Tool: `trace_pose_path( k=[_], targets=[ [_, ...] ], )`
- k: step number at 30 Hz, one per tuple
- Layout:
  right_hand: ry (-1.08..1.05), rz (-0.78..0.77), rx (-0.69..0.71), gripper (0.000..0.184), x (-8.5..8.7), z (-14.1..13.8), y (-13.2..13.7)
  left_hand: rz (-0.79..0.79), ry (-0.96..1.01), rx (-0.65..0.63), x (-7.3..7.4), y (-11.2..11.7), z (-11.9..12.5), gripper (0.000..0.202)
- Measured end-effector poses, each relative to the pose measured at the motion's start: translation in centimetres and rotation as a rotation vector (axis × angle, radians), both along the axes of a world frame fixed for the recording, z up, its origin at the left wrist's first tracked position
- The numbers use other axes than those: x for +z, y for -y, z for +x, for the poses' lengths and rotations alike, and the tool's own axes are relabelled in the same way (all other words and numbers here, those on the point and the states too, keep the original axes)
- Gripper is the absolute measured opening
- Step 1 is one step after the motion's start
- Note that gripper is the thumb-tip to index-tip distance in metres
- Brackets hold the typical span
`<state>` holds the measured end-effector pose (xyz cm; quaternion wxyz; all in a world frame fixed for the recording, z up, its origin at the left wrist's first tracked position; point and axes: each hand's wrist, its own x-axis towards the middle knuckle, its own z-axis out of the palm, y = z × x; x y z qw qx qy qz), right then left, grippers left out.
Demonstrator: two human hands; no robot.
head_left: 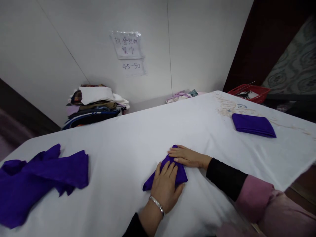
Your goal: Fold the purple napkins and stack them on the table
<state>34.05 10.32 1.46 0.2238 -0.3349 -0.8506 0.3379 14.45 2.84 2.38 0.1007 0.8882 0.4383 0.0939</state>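
A purple cloth napkin (181,173), folded into a triangle, lies on the white tablecloth (118,158) in front of me. My left hand (166,186), with a silver bracelet at the wrist, rests on its middle with the fingers spread. Near the upper point, my right hand (186,156) lies flat on the same napkin, fingers stretched out to the left. Both palms cover part of the cloth, so some of its folds are hidden.
Loose purple cloth (46,177) lies crumpled at the left. A folded purple napkin (253,125) is at the right, near a red basket (261,93). Behind the table are a stack of fabrics (95,102), a smaller cloth pile (181,96) and a wall with paper signs (129,49).
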Motion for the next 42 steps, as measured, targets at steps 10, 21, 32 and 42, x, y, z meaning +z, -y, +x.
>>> trace_pose_path(
  k=[10,21,32,42],
  targets=[
    [-0.024,-0.065,0.033,0.042,0.2,0.6,0.0,0.002,0.132,0.104,-1.2,-1.8,-1.4,0.052],
    [-0.367,-0.365,-0.257,0.036,0.9,-1.1,1.3,-0.721,0.939,0.448,2.6,-4.2,-4.1,0.043],
    [0.387,0.265,-0.372,0.032,0.3,-0.6,1.1,-0.077,0.363,0.576,0.3,-5.3,-6.3,0.035],
    [0.253,0.382,-0.226,0.038,-1.6,0.2,0.3,0.073,0.39,0.479,-2.0,0.7,-9.1,0.038]
  ],
)
